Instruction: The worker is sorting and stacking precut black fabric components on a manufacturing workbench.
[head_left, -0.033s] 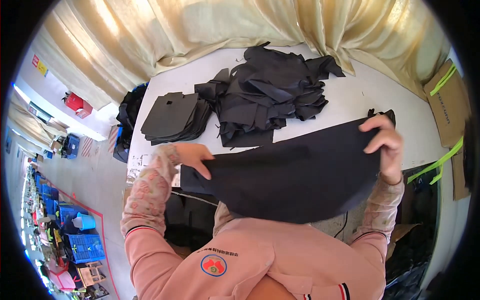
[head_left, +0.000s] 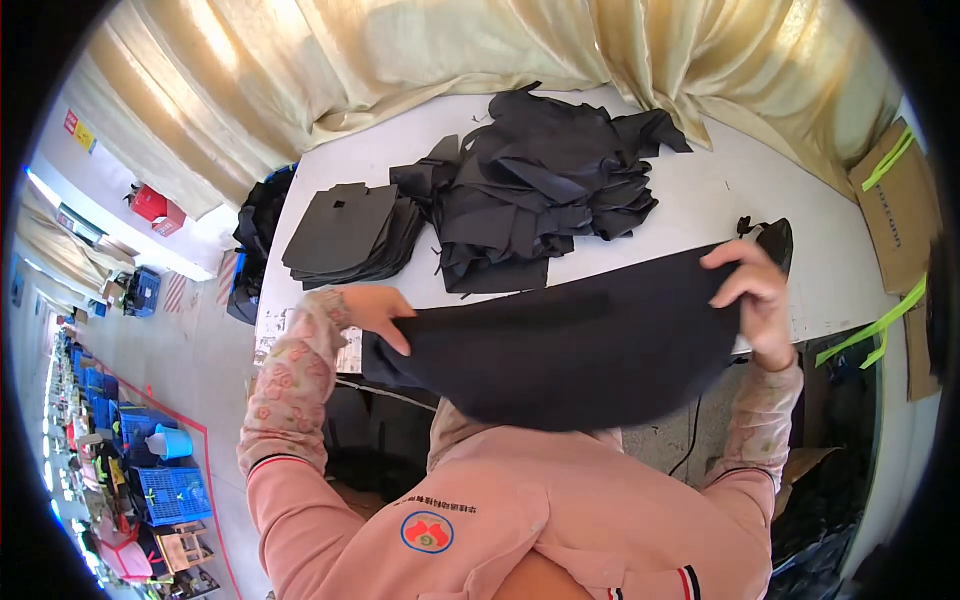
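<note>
The black cloth [head_left: 570, 350] is on the near side of the pile [head_left: 545, 185], held out over the front edge of the bench [head_left: 690, 200]. The right hand [head_left: 755, 300] has shifted a little left, toward the pile's side, and the cloth's right end has come with it. More of the small black bundle [head_left: 775, 243] right of the pile now shows, and the cloth's curved lower edge sits slightly higher. The left hand [head_left: 370, 312] has moved only slightly left. Its fingers grip the cloth's left end; those of the right hand grip the upper right end. The pile and the stack [head_left: 340, 235] just left of it look unchanged. This suggests a small adjustment of the cloth, which remains in both hands and not laid down.
</note>
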